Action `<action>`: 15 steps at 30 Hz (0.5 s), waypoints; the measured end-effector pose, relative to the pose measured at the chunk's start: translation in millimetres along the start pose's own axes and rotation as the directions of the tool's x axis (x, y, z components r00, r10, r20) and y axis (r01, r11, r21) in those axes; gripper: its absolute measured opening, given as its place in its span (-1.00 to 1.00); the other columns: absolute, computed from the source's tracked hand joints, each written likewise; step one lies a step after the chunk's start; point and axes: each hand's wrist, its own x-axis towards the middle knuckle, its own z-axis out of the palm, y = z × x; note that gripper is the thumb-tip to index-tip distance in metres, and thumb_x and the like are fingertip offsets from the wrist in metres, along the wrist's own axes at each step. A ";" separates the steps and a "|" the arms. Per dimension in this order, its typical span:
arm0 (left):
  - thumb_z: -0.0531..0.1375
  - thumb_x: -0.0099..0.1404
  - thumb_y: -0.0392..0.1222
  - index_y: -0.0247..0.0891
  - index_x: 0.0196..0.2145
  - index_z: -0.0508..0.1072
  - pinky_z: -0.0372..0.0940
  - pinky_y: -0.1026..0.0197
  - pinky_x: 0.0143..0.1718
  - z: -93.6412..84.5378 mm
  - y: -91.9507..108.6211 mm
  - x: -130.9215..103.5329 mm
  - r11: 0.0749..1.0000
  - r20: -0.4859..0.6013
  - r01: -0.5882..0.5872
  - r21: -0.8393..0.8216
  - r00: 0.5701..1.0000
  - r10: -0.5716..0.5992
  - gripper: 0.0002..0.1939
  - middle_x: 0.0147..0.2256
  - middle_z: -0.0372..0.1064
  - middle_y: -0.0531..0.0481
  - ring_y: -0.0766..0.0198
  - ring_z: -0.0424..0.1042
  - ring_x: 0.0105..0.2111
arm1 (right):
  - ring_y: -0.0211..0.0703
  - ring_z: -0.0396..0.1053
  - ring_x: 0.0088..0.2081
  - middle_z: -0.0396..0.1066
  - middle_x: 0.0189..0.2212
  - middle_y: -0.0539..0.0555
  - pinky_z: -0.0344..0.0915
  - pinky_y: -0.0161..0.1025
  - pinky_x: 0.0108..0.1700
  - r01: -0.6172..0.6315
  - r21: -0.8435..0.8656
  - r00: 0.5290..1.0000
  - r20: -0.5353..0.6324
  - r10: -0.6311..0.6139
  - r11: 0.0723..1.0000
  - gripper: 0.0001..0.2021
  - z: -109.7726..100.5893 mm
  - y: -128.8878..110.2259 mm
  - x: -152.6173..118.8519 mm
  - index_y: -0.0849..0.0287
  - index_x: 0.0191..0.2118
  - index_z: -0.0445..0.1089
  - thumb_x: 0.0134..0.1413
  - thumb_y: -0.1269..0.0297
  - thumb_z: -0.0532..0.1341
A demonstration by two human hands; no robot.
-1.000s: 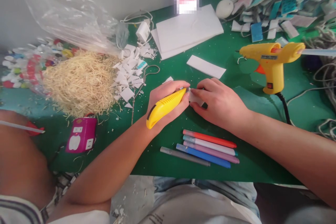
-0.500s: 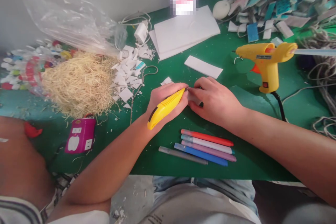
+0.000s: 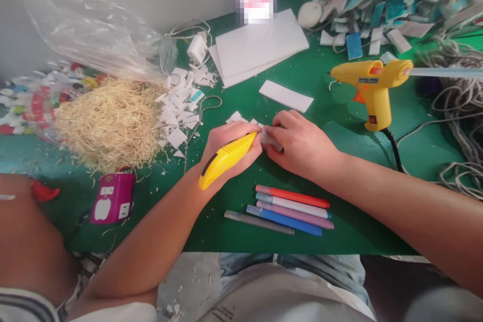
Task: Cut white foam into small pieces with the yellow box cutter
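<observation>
My left hand (image 3: 234, 148) is closed round a yellow utility knife (image 3: 228, 160), whose tip points up and right toward my other hand. The fingers of my right hand (image 3: 298, 138) press a small white piece (image 3: 272, 140) against the green table, right beside the knife tip. Fingers hide part of the piece and the blade. Small white scraps (image 3: 236, 117) lie just beyond my left hand. A white strip (image 3: 286, 95) rests behind my right hand.
Several markers (image 3: 290, 217) lie in front of my hands. A yellow glue gun (image 3: 377, 88) stands at the right. White sheets (image 3: 262, 48) lie behind; straw (image 3: 109, 123), cut scraps (image 3: 181, 110) and a purple box (image 3: 112, 198) are on the left. Someone's leg (image 3: 32, 241) shows at lower left.
The view has shifted slightly, so most things appear a little further left. The knife has tilted slightly lower, and more white scraps show beside its tip. Both hands keep their hold.
</observation>
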 end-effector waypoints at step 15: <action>0.18 0.33 -0.31 -0.26 -0.30 0.60 0.49 0.30 -0.26 -9.4 2.9 -3.2 0.999 0.067 0.017 0.041 0.998 -0.020 -0.84 -0.35 0.63 0.00 0.29 0.59 -0.39 | 0.09 0.33 -0.12 0.43 -0.19 0.31 0.39 -0.06 -0.17 -0.009 0.039 1.000 0.016 0.009 0.999 -0.74 -1.3 0.5 -0.1 0.37 -0.14 0.58 0.22 0.35 0.18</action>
